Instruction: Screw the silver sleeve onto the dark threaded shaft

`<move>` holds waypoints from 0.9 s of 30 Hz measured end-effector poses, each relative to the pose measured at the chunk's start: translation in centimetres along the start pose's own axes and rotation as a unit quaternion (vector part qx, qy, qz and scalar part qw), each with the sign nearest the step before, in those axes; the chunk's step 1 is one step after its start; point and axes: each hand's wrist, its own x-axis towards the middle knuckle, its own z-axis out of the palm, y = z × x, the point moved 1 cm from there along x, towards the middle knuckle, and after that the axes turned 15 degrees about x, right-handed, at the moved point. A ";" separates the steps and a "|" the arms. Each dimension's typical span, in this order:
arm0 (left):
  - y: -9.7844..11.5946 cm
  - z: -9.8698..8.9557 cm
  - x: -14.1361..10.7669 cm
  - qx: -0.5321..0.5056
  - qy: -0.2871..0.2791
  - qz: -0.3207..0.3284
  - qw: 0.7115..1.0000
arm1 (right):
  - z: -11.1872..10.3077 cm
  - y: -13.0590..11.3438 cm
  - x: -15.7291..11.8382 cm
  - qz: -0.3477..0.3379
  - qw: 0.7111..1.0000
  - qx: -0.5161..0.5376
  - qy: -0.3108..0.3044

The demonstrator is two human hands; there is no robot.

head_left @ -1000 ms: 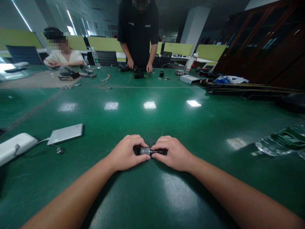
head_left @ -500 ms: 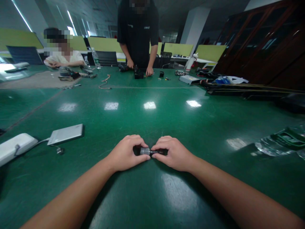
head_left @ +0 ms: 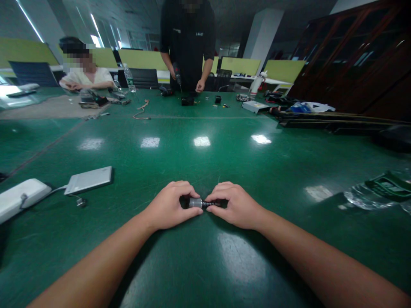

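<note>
Close in front of me, just over the green table (head_left: 205,167), a small grey cylinder (head_left: 195,202) lies sideways between my hands. My left hand (head_left: 168,206) is closed on it, thumb below and index finger above. From its right end runs a thin, dark, ribbed shaft (head_left: 206,205). The thumb and index finger of my right hand (head_left: 239,206) pinch this shaft. Its far end is partly hidden within the right hand, and the cylinder's left end sits in shadow inside the left hand.
To the left lie a power bank (head_left: 89,180) and a white device (head_left: 22,197) joined by a cable. A water bottle (head_left: 379,190) lies at the right. Across the table a co-worker stands with a power drill (head_left: 177,73) over a black block (head_left: 187,101); another person sits at left.
My right hand has shifted slightly to the right along the shaft, baring more of its ribs. My left hand stays put. The standing co-worker now holds the drill upright, higher than before.
</note>
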 end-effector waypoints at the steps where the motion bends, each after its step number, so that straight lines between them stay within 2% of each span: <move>1: 0.0 0.0 0.0 0.000 0.000 -0.002 1.000 | 0.0 0.0 0.0 0.000 1.000 0.001 0.000; 27: -0.1 -0.2 0.0 0.003 0.010 -0.024 1.000 | -1.4 0.4 0.1 0.032 0.999 -0.002 0.002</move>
